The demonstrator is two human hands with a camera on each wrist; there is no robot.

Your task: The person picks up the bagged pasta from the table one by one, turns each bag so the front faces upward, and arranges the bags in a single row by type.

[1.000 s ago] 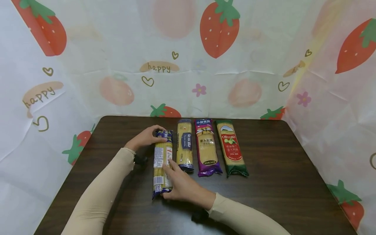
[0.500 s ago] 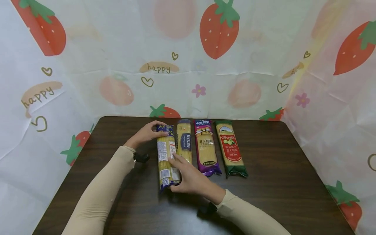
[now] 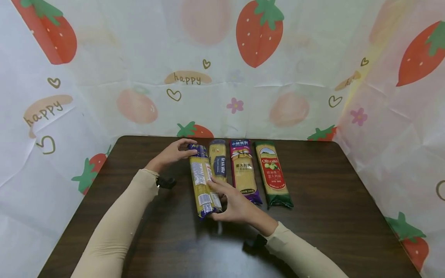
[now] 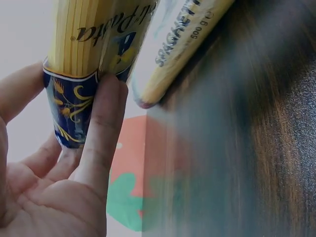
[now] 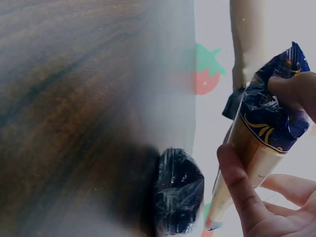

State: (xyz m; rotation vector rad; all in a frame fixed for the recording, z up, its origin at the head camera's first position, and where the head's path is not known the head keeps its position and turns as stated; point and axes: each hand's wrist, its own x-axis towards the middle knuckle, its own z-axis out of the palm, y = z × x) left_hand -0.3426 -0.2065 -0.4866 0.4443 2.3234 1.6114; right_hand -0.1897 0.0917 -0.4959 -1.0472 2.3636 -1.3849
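A long pack of spaghetti with dark blue ends is held up off the table, label side up and slightly slanted. My left hand grips its far end; in the left wrist view, thumb and fingers lie around the blue printed wrapper. At the near end, my right hand holds the pack between thumb and fingers, next to the crimped blue seal. A second, blue-labelled spaghetti pack lies just right of the held one, its near end hidden by it and the right hand.
Further right on the dark wooden table lie a purple-ended spaghetti pack and a green-ended one with a red label. A strawberry-printed cloth surrounds the table's back and sides.
Both hands have lifted the spaghetti pack and carried it right and away from me, toward the blue-labelled pack. Its near end has swung right. The other packs stay in place.
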